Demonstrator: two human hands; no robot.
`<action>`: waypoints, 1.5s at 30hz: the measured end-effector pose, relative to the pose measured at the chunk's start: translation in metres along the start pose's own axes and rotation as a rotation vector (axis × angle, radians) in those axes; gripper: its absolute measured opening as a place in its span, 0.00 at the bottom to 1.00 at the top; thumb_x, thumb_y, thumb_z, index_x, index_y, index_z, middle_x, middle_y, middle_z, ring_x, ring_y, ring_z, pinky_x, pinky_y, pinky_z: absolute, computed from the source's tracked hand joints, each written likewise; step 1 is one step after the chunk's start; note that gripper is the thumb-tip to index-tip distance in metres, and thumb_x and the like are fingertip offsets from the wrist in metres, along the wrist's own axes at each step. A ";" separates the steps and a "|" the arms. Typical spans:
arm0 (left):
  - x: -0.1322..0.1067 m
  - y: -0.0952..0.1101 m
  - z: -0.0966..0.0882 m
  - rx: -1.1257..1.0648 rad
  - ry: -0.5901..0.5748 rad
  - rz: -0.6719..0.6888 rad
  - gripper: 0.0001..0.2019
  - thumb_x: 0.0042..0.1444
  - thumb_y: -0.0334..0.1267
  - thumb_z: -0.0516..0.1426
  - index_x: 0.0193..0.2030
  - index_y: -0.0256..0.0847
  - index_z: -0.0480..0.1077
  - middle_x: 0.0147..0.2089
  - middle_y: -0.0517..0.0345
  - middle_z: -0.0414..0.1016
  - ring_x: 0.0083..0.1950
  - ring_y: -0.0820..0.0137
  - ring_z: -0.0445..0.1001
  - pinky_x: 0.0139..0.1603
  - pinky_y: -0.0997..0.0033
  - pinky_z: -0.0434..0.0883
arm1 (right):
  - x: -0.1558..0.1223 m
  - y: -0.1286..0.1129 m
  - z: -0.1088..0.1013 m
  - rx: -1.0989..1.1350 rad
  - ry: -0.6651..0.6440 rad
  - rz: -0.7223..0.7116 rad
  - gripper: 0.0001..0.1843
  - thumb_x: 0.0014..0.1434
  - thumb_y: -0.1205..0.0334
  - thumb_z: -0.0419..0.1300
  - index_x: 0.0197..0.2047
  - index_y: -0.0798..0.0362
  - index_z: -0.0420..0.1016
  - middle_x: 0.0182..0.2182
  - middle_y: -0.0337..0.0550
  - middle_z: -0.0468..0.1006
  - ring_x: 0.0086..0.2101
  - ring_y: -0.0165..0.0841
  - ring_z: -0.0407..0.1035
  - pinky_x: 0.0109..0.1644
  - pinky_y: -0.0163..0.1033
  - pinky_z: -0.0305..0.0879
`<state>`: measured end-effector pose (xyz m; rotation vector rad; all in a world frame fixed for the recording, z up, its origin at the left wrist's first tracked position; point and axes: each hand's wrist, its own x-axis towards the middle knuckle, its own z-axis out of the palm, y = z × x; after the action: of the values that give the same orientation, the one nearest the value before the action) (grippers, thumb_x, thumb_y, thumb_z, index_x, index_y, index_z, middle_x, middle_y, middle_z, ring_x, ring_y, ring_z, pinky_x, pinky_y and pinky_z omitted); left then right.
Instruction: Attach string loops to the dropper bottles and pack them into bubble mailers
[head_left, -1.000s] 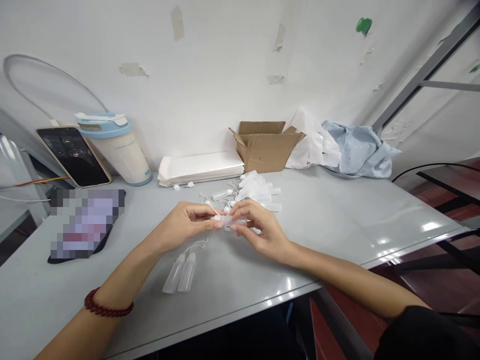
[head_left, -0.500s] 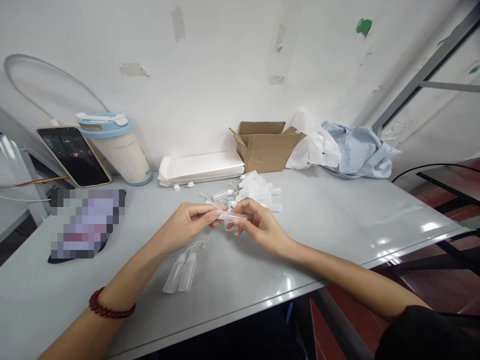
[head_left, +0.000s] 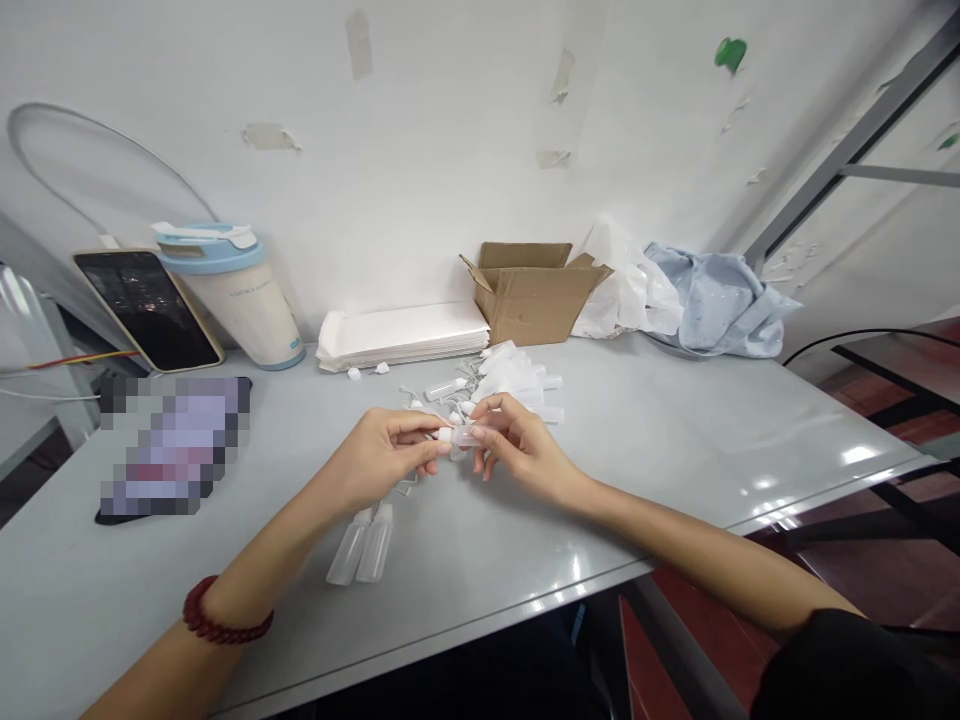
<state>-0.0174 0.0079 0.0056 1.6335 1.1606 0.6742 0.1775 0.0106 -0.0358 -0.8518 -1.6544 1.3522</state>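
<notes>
Between my two hands, over the middle of the table, lies a small translucent plastic bottle (head_left: 464, 436) with a white cap, held sideways. The fingertips of my left hand (head_left: 397, 442) pinch it at the cap end. My right hand (head_left: 521, 448) grips the bottle's body with thumb and fingers. Two similar capped bottles (head_left: 361, 545) lie side by side near my left forearm, their thin tubes partly hidden by my left hand. Just beyond my hands is a heap of more such bottles (head_left: 517, 378), some with white caps and thin tubes.
Along the wall stand a stack of white envelopes (head_left: 405, 335), an open cardboard box (head_left: 536, 300), a white plastic bag (head_left: 630, 290) and a pale blue cloth (head_left: 716, 300). At left are a tumbler (head_left: 244, 305), a propped phone (head_left: 146, 310) and a blurred flat object (head_left: 176, 445). Two small caps (head_left: 381, 368) lie before the envelopes.
My left fingers have shifted slightly on the cap end, and the right hand's grip on the bottle has changed a little. The left hand now covers more of the two lying bottles' tubes.
</notes>
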 end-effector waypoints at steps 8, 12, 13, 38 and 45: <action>0.000 -0.003 0.002 0.011 0.020 0.020 0.14 0.55 0.47 0.56 0.33 0.37 0.76 0.25 0.58 0.74 0.27 0.72 0.72 0.31 0.73 0.69 | 0.001 -0.003 0.002 0.071 0.007 0.015 0.12 0.61 0.53 0.55 0.42 0.51 0.59 0.23 0.33 0.69 0.22 0.26 0.67 0.24 0.33 0.68; 0.002 -0.007 0.002 -0.011 -0.035 -0.086 0.19 0.57 0.50 0.54 0.25 0.36 0.72 0.21 0.59 0.72 0.23 0.72 0.70 0.27 0.73 0.68 | 0.000 -0.002 0.002 0.063 0.001 -0.002 0.11 0.61 0.54 0.55 0.42 0.51 0.59 0.23 0.33 0.70 0.21 0.26 0.67 0.24 0.33 0.68; 0.002 -0.007 0.002 -0.026 -0.053 -0.114 0.19 0.57 0.50 0.54 0.25 0.36 0.72 0.21 0.59 0.72 0.22 0.73 0.70 0.25 0.73 0.67 | 0.000 -0.002 0.001 0.054 0.000 -0.002 0.11 0.62 0.55 0.55 0.42 0.51 0.59 0.23 0.33 0.70 0.21 0.26 0.67 0.24 0.33 0.67; -0.002 -0.004 0.005 0.064 -0.025 -0.051 0.17 0.56 0.50 0.55 0.28 0.37 0.73 0.20 0.61 0.68 0.23 0.74 0.67 0.24 0.76 0.62 | 0.001 -0.007 0.000 0.025 0.019 0.053 0.11 0.61 0.53 0.53 0.41 0.51 0.58 0.23 0.31 0.69 0.17 0.22 0.61 0.20 0.30 0.60; -0.002 -0.001 0.009 0.028 0.037 0.024 0.13 0.53 0.47 0.59 0.33 0.38 0.74 0.28 0.60 0.73 0.29 0.72 0.70 0.29 0.75 0.66 | 0.003 -0.004 -0.001 0.024 -0.004 0.103 0.11 0.62 0.52 0.52 0.41 0.50 0.58 0.24 0.31 0.69 0.16 0.22 0.57 0.17 0.29 0.58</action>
<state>-0.0111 0.0025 0.0017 1.6675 1.1833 0.7094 0.1775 0.0127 -0.0312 -0.9317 -1.6129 1.4416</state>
